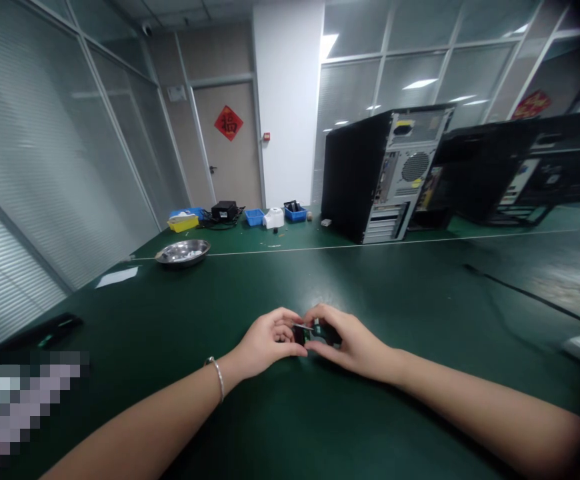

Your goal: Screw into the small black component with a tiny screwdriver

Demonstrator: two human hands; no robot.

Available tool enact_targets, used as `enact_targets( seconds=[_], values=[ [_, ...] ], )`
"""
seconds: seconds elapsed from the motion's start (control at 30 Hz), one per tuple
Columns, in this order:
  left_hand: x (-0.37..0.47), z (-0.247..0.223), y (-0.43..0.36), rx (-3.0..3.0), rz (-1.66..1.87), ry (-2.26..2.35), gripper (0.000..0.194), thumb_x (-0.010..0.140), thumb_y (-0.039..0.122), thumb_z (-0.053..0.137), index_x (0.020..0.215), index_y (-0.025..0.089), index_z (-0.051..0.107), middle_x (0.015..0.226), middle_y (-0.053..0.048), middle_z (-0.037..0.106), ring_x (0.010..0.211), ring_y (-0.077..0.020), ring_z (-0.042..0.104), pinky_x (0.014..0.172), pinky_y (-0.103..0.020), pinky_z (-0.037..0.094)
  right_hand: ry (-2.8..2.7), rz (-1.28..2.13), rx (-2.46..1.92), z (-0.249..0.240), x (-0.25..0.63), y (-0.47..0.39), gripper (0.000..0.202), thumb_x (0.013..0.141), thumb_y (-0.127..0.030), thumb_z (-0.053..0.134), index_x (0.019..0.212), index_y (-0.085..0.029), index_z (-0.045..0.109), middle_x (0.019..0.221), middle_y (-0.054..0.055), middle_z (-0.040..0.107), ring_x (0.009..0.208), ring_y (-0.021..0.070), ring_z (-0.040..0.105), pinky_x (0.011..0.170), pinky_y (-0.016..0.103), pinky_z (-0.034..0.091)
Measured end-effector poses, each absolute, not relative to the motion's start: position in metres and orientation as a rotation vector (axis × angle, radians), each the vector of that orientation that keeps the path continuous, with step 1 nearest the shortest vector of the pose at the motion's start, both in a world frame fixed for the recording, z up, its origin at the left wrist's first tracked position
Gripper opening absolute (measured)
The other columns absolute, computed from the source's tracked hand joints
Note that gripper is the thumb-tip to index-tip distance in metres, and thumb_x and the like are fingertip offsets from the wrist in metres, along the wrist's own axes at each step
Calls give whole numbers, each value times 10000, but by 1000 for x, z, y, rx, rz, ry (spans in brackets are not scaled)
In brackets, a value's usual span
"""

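Observation:
My left hand [265, 341], with a silvery bracelet at its wrist, pinches a small dark piece with a green part like a circuit board [306, 335] between thumb and fingers. From the other side my right hand [347, 339] curls in, its thumb and forefinger closed at the right end of the same piece. A black part [333, 335] shows under the right palm; I cannot tell whether it joins the green-and-dark piece. Both hands are just above or on the green table [280, 420]. Fingers cover much of what they hold.
A metal bowl [184, 253] and white paper [117, 277] lie front left of the back row. Blue bins [255, 217], a yellow tray [183, 223] and a black adapter [225, 211] stand behind. A computer tower [355, 177] is at the back right. A black cable [530, 297] crosses the right side.

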State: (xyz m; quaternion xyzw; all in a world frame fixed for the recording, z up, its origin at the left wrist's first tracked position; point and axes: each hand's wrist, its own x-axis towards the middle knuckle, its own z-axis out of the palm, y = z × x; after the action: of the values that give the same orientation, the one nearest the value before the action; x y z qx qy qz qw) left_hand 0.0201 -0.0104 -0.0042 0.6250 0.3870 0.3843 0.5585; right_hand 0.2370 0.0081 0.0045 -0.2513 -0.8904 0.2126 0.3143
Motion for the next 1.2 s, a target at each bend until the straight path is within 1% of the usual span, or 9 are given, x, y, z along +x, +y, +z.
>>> enact_targets(
  seconds=[0.13, 0.27, 0.4, 0.63, 0.8, 0.87, 1.0, 1.07, 1.2],
  values=[
    [17, -5, -6, 1377, 910, 862, 497, 616, 167, 865, 1035, 137, 598, 980, -51, 676, 741, -100, 612, 798, -318, 507, -2375, 537, -653, 4, 237, 9, 230, 904, -262, 627, 1104, -206, 530, 1051, 72, 658, 862, 168, 625, 743, 286, 491],
    [14, -5, -3, 1284, 869, 863, 465, 637, 212, 870, 1033, 127, 640, 949, -65, 700, 872, -157, 672, 916, -363, 497, -2406, 492, -631, 3, 237, 9, 244, 919, -297, 625, 1127, -208, 533, 1061, 85, 661, 894, 183, 637, 753, 301, 505],
    [14, -3, -3, 1252, 896, 854, 435, 655, 220, 865, 1026, 132, 656, 1014, -81, 711, 943, -173, 679, 982, -382, 475, -2377, 470, -598, 1, 236, 8, 246, 932, -303, 611, 1147, -212, 534, 1048, 85, 656, 898, 183, 642, 762, 304, 516],
    [19, -1, -6, 1311, 938, 869, 398, 697, 274, 836, 1025, 149, 649, 1038, -86, 721, 993, -198, 673, 975, -381, 475, -2302, 408, -547, 0, 233, 6, 230, 940, -289, 597, 1150, -217, 536, 1003, 80, 655, 876, 177, 643, 747, 293, 521],
    [21, 2, -9, 1358, 904, 862, 382, 769, 329, 778, 1074, 125, 674, 1071, -112, 716, 853, -176, 680, 854, -361, 524, -2261, 418, -554, 0, 231, 5, 282, 947, -351, 597, 1190, -224, 530, 983, 68, 677, 860, 172, 665, 746, 285, 525],
    [21, 3, -10, 1341, 885, 864, 420, 769, 327, 780, 1121, 122, 675, 1052, -112, 723, 854, -180, 685, 877, -375, 525, -2240, 417, -564, -1, 231, 6, 319, 943, -387, 601, 1208, -227, 528, 1000, 73, 690, 878, 179, 676, 766, 296, 534],
    [21, 4, -11, 1317, 877, 866, 506, 730, 305, 810, 1185, 138, 666, 1040, -109, 737, 927, -211, 696, 930, -401, 520, -2175, 442, -598, -6, 232, 9, 396, 916, -441, 628, 1236, -231, 527, 1006, 70, 711, 900, 191, 696, 817, 321, 555],
    [20, 2, -11, 1312, 909, 872, 504, 725, 305, 813, 1178, 139, 667, 1039, -107, 741, 919, -209, 701, 937, -406, 520, -2167, 476, -594, -7, 232, 10, 413, 915, -434, 631, 1258, -232, 520, 1025, 71, 715, 919, 192, 698, 841, 331, 561],
    [20, -1, -10, 1292, 938, 873, 503, 727, 300, 816, 1175, 133, 659, 1077, -114, 734, 877, -190, 704, 931, -399, 525, -2172, 495, -577, -9, 233, 11, 398, 950, -364, 583, 1315, -236, 489, 1088, 88, 707, 977, 197, 692, 890, 357, 559]
  ],
)
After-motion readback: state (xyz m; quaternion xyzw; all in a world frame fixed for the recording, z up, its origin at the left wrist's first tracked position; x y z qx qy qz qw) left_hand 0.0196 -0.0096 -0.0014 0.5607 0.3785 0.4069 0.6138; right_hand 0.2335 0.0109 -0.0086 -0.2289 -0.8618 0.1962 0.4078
